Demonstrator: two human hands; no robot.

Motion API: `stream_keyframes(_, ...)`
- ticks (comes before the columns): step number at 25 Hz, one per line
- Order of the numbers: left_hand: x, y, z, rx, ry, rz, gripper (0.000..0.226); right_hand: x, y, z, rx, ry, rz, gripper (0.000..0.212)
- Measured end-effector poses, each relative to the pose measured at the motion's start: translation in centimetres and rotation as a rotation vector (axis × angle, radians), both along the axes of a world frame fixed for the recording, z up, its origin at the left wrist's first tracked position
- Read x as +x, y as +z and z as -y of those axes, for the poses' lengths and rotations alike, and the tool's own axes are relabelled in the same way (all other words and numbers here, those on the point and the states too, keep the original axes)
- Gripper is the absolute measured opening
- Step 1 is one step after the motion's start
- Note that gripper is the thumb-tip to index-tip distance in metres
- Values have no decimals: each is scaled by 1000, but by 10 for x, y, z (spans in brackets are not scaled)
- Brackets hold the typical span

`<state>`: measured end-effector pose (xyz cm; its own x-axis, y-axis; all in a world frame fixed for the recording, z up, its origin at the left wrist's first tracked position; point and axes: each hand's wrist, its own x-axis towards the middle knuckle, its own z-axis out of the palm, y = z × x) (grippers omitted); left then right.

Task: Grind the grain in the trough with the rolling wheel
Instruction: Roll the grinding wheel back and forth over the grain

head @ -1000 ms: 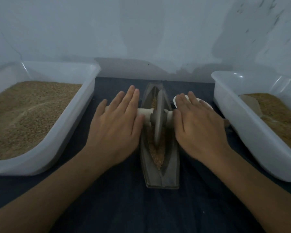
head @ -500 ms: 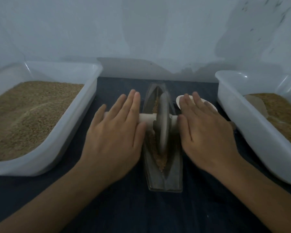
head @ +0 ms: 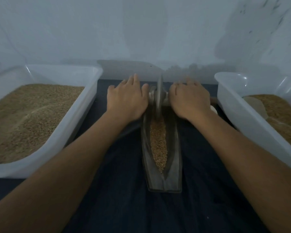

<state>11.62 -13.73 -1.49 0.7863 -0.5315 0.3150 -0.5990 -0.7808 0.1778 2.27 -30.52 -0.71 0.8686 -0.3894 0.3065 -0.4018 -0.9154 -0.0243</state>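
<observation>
A person's 2 forearms reach out from 6 o'clock across a dark-covered counter [head: 118, 207] toward a narrow boat-shaped trough [head: 165, 179] lying lengthwise at centre, its near end pointing at 6 o'clock. A ridge of tan grain [head: 158, 142] fills the trough's channel from its near tip up to the rolling wheel [head: 158, 96], which stands on edge at the far, 12 o'clock end of the trough. The left hand [head: 127, 100] lies flat at 11 o'clock, fingers straight, pressing the wheel's pale axle handle [head: 151, 95] and curling round nothing; the right hand [head: 190, 100] mirrors it at 1 o'clock, also flat and wrapped round nothing, so neither grip is closed on the handle. A white bin of grain [head: 84, 105] sits at 9 o'clock and a second white bin [head: 228, 98] at 3 o'clock, just beside the right wrist. A small pale object, too hidden to identify, shows between that wrist and the right bin. With the wheel at the trough's far limit and only open palms on the axle, it could likely ride over the end or tip sideways, and uneven pressure from the 2 hands might spill grain onto the counter.
</observation>
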Motion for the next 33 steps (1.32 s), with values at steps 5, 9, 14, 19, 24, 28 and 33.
stream_keyframes(5,-78,-37,-78,-19,-139,192,67,-89,-30,-42,-91,142,204,65)
stream_keyframes(9,-65,-35,-70,-12,-159,172,71,-74,-26,-34,-73,146,167,67)
stream_keyframes(14,13,-5,-3,51,-49,-29,70,2,4,-2,17,-6,60,57)
stream_keyframes(19,-23,-21,-35,-9,-76,22,72,-32,-11,-24,-36,65,99,67)
stream_keyframes(24,-84,-35,-79,2,-148,219,71,-96,-27,-45,-39,136,211,67)
stream_keyframes(28,-38,-16,-42,64,-124,127,78,-44,-15,-18,62,109,62,69)
stream_keyframes(33,19,8,15,109,11,79,75,11,-2,9,240,-75,74,34)
